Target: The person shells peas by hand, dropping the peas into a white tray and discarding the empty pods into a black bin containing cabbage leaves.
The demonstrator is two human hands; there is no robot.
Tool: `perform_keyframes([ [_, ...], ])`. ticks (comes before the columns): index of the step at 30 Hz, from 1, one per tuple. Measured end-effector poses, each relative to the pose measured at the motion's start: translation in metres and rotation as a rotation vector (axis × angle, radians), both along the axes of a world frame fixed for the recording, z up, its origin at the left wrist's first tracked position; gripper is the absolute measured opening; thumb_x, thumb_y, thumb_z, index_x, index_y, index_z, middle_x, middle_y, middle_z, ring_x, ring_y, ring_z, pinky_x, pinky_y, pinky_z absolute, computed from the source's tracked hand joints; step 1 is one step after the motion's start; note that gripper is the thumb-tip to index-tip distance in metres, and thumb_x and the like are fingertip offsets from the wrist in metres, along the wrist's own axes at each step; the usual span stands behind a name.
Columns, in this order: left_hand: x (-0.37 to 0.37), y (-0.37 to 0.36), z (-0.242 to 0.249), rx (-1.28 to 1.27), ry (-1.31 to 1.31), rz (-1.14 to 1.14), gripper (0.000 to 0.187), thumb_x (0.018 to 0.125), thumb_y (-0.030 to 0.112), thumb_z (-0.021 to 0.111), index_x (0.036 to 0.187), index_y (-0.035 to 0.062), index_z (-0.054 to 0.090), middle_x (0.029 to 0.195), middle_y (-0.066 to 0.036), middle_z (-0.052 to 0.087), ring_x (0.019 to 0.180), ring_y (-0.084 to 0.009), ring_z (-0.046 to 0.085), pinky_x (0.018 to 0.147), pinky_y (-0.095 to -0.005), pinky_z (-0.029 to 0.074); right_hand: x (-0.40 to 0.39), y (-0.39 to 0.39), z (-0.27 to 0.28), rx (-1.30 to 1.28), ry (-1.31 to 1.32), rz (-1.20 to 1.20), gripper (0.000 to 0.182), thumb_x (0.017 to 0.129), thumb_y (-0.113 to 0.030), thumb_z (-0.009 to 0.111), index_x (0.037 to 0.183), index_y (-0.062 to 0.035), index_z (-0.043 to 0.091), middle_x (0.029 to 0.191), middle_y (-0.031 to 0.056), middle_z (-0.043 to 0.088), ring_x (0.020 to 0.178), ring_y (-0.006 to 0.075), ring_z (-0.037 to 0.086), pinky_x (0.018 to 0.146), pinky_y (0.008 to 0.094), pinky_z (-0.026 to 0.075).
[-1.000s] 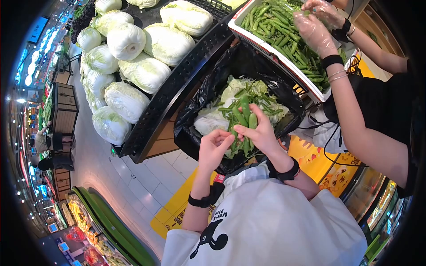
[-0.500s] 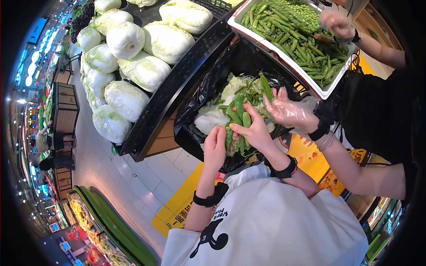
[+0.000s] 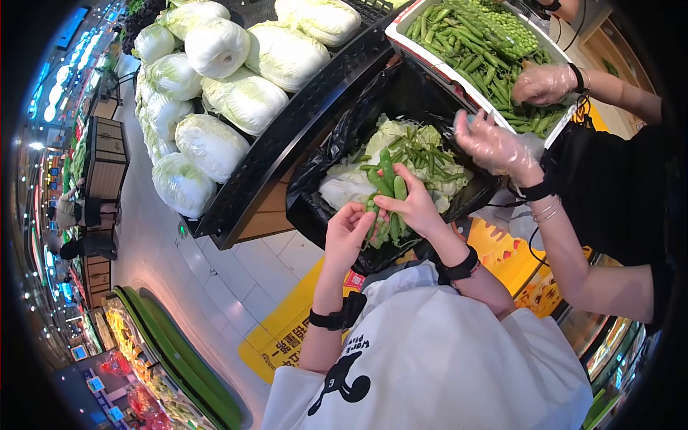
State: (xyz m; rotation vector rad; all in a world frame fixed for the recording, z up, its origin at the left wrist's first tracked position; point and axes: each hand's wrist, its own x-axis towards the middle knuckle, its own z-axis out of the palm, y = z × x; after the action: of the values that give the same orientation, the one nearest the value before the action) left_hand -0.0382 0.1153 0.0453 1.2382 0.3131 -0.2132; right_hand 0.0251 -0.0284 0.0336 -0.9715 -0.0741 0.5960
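My right hand (image 3: pixel 416 206) is closed around several green pea pods (image 3: pixel 388 166), which stick up past its fingers. Beside it, my left hand (image 3: pixel 347 231) pinches the end of a pea pod (image 3: pixel 372 206) at the edge of that bunch. Both hands are bare and held over a bin lined with a black bag (image 3: pixel 304 192). Pale cabbage leaves (image 3: pixel 347 183) and loose pods (image 3: pixel 424 154) lie in the bin, below and beyond my fingers.
Napa cabbages (image 3: pixel 212 147) are piled on a black display stand (image 3: pixel 290 136) at left. A white box (image 3: pixel 401 36) of pea pods and shelled peas stands at upper right. A co-worker's gloved hands (image 3: pixel 494 143) are close on my right, one at the box.
The co-worker's nearer gloved hand has drawn back from the bin without the pod it held; the other has come down onto the pods in the box. My hands stay on their pods.
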Motion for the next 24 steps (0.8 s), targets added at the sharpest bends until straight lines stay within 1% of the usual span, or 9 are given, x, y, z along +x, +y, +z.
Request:
perform_keyframes([
  [2, 0.001, 0.002, -0.002, 0.034, -0.013, 0.017, 0.009, 0.084, 0.007, 0.056, 0.086, 0.0003, 0.051, 0.077, -0.006, 0.06, 0.065, -0.0062, 0.054, 0.055, -0.0196, 0.044, -0.003, 0.006, 0.001, -0.028, 0.009, -0.025, 0.042, 0.075, -0.001, 0.065, 0.11, -0.0019, 0.041, 0.08, 0.0027, 0.054, 0.06, 0.009, 0.053, 0.053, 0.0218, 0.044],
  [4, 0.002, 0.003, -0.005, 0.305, -0.054, 0.025, 0.013, 0.08, 0.004, 0.061, 0.086, -0.0007, 0.051, 0.076, -0.005, 0.06, 0.068, -0.0067, 0.056, 0.059, -0.0201, 0.046, -0.005, 0.012, 0.003, -0.085, 0.027, -0.085, 0.042, 0.075, -0.002, 0.066, 0.109, -0.0024, 0.041, 0.081, 0.0033, 0.054, 0.059, 0.0095, 0.053, 0.053, 0.0224, 0.044],
  [5, 0.002, 0.005, -0.006, 0.303, -0.056, 0.025, 0.013, 0.08, 0.004, 0.061, 0.086, -0.0007, 0.051, 0.076, -0.005, 0.06, 0.068, -0.0067, 0.056, 0.059, -0.0201, 0.046, -0.005, 0.012, 0.002, -0.086, 0.026, -0.086, 0.042, 0.075, -0.002, 0.066, 0.109, -0.0024, 0.041, 0.081, 0.0033, 0.054, 0.059, 0.0095, 0.053, 0.053, 0.0224, 0.044],
  [7, 0.0, 0.008, -0.006, 0.395, -0.131, -0.077, 0.021, 0.078, 0.005, 0.063, 0.092, -0.0021, 0.049, 0.079, -0.005, 0.058, 0.07, -0.008, 0.058, 0.061, -0.0198, 0.046, -0.005, 0.013, 0.0, -0.092, 0.017, -0.089, 0.041, 0.075, -0.004, 0.066, 0.108, -0.003, 0.042, 0.08, 0.0028, 0.054, 0.06, 0.0089, 0.053, 0.052, 0.0225, 0.043],
  [10, 0.0, 0.009, 0.001, 0.213, -0.071, 0.014, 0.029, 0.077, 0.006, 0.064, 0.1, -0.0022, 0.048, 0.083, -0.005, 0.055, 0.07, -0.0085, 0.058, 0.06, -0.0192, 0.045, 0.001, 0.007, 0.001, -0.098, 0.033, 0.034, 0.039, 0.075, -0.005, 0.066, 0.107, -0.0032, 0.043, 0.078, 0.0022, 0.054, 0.06, 0.008, 0.053, 0.051, 0.0218, 0.043],
  [11, 0.002, 0.01, 0.001, 0.264, -0.104, -0.021, 0.034, 0.079, 0.005, 0.061, 0.109, 0.0002, 0.046, 0.086, -0.004, 0.052, 0.071, -0.0077, 0.058, 0.059, -0.0191, 0.045, 0.002, 0.007, 0.002, -0.099, 0.034, 0.034, 0.039, 0.075, -0.005, 0.066, 0.107, -0.0032, 0.043, 0.078, 0.0022, 0.054, 0.06, 0.008, 0.053, 0.051, 0.0218, 0.043],
  [17, 0.008, 0.014, 0.002, 0.213, -0.047, -0.008, 0.031, 0.085, 0.006, 0.055, 0.115, 0.0047, 0.046, 0.084, 0.0, 0.053, 0.073, -0.0057, 0.057, 0.058, -0.0175, 0.045, 0.005, 0.011, 0.002, -0.147, 0.005, -0.016, 0.038, 0.076, -0.005, 0.065, 0.107, -0.0033, 0.043, 0.075, 0.003, 0.054, 0.057, 0.0088, 0.052, 0.051, 0.0214, 0.042],
  [21, 0.014, 0.013, 0.003, 0.019, -0.017, 0.274, 0.023, 0.085, 0.009, 0.055, 0.106, 0.0075, 0.044, 0.088, -0.001, 0.052, 0.075, -0.0064, 0.055, 0.06, -0.0194, 0.048, 0.0, 0.003, 0.001, -0.149, -0.006, -0.043, 0.039, 0.075, -0.004, 0.066, 0.107, -0.0032, 0.043, 0.076, 0.0034, 0.056, 0.057, 0.0087, 0.052, 0.05, 0.0218, 0.042],
  [24, 0.019, 0.007, -0.007, 0.122, -0.064, 0.353, 0.022, 0.084, 0.01, 0.057, 0.098, 0.0082, 0.041, 0.092, -0.002, 0.051, 0.079, -0.0074, 0.053, 0.06, -0.0204, 0.048, -0.009, 0.006, 0.002, -0.149, -0.007, -0.016, 0.04, 0.075, -0.002, 0.065, 0.108, -0.003, 0.043, 0.077, 0.004, 0.056, 0.057, 0.0086, 0.052, 0.05, 0.0218, 0.042],
])
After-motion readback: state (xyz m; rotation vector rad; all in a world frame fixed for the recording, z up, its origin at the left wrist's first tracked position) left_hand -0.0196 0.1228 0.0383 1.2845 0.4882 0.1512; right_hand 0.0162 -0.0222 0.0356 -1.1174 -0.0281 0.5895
